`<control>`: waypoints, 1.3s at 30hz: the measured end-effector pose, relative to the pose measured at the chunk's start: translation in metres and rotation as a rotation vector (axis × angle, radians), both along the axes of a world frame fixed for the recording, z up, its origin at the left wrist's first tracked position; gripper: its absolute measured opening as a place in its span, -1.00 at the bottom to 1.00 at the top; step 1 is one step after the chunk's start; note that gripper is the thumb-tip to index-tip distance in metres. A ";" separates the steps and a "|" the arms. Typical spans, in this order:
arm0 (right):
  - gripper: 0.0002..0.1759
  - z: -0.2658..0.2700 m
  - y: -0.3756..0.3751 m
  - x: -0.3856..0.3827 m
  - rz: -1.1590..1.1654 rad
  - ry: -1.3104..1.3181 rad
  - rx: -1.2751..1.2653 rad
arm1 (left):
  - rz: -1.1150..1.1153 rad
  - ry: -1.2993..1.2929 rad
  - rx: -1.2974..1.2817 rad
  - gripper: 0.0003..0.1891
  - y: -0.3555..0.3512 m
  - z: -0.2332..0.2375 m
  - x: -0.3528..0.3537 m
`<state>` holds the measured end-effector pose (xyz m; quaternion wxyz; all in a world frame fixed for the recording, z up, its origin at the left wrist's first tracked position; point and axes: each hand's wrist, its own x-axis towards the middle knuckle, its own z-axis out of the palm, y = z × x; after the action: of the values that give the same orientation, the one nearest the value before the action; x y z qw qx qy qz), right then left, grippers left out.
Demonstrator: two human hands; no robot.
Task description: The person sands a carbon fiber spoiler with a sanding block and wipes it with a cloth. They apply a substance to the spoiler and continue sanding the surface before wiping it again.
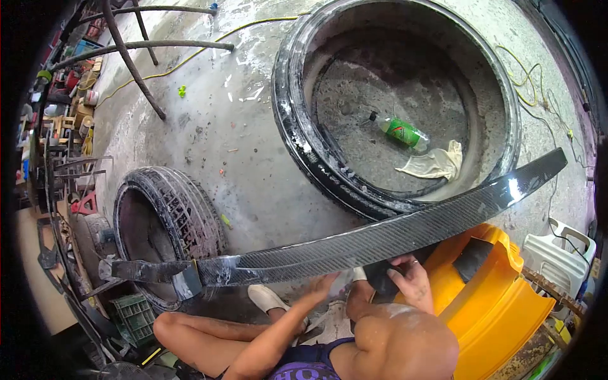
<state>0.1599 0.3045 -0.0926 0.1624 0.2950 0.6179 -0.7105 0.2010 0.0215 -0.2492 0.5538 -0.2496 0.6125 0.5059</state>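
A long, glossy carbon-fibre strip (329, 250) runs across in front of me, its left part over the small tyre and its right part over the large one. My left hand (320, 288) is just below the strip's lower edge, fingers stretched out and holding nothing. Close under the same edge, my right hand (413, 283) has its fingers curled and its thumb bent toward a dark, flexible-looking sheet (380, 280), partly hidden by the hand. A grey sheet (187, 282) is folded over the strip near its left end.
A green bottle (405, 134) and whitish cloth (437, 163) lie inside the large tyre (288, 95). The small tyre (196, 209) stands left. A yellow moulded piece (500, 316) bearing a black sheet (475, 259) sits right, near a white plastic stool (557, 250). Bent bars (126, 57) rise at upper left.
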 end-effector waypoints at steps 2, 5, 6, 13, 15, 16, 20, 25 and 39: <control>-0.72 -0.007 -0.010 -0.003 0.056 -0.070 -0.018 | 0.023 0.191 0.089 -0.49 0.010 -0.008 0.013; -0.62 -0.007 -0.020 -0.010 -0.024 -0.230 -0.243 | 0.097 0.359 0.125 -0.49 0.025 0.001 0.015; -0.62 -0.008 -0.022 -0.012 -0.027 -0.243 -0.239 | 0.039 0.441 0.109 -0.50 0.025 0.005 0.015; -0.60 -0.015 -0.018 -0.007 0.170 -0.174 0.076 | 0.136 0.399 0.104 -0.54 0.004 0.073 -0.017; -0.70 0.010 -0.008 -0.018 0.222 -0.105 0.180 | 0.596 0.142 0.207 -0.56 0.006 0.120 -0.043; -0.74 0.015 0.001 -0.016 0.202 -0.007 0.153 | 0.843 -0.072 0.255 -0.59 0.004 0.137 -0.046; -0.83 0.093 0.030 -0.030 0.052 0.186 0.303 | 0.824 0.108 0.217 -0.65 -0.023 0.173 -0.027; -0.82 0.194 0.046 -0.015 -0.327 0.689 0.407 | 0.695 0.474 0.171 -0.62 -0.055 0.196 0.001; -0.56 0.095 -0.200 0.040 0.207 -0.098 -0.555 | -0.125 1.437 -0.278 -0.15 -0.095 0.274 0.029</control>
<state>0.1995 0.1040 0.0028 0.3382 0.2085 0.4182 -0.8168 0.2301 -0.0734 0.0250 0.0067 0.1110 0.8961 0.4298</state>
